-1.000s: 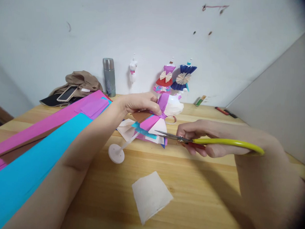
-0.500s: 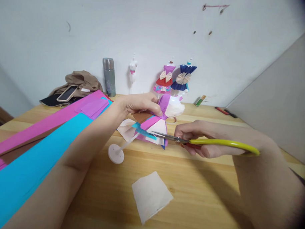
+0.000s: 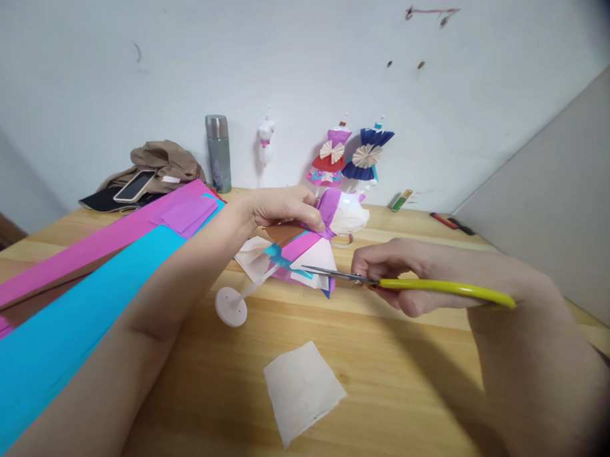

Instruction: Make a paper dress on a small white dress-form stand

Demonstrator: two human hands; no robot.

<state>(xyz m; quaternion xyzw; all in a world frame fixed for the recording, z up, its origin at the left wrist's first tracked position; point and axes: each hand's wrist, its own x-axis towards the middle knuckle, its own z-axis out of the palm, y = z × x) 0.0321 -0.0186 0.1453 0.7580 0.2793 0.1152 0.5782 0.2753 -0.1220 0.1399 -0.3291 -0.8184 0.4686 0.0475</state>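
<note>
Over the table (image 3: 203, 398), the curled right hand (image 3: 401, 275) now squeezes its scissors (image 3: 447, 288) closer together at the skirt (image 3: 318, 251), likely snipping; the left hand (image 3: 288, 208) pinches the waist (image 3: 327, 230).

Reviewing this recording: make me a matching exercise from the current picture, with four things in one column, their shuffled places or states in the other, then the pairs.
Things
1. yellow-handled metal scissors
2. grey cylindrical flask with a silver cap
3. pale four-sided paper piece
4. white dress form wrapped in purple paper

Places or states
A. flat on the light wooden table
B. tilted, in the left hand
C. upright beside the crumpled brown cloth
D. in the right hand

Pairs: 1-D, 2-C, 3-A, 4-B
</note>
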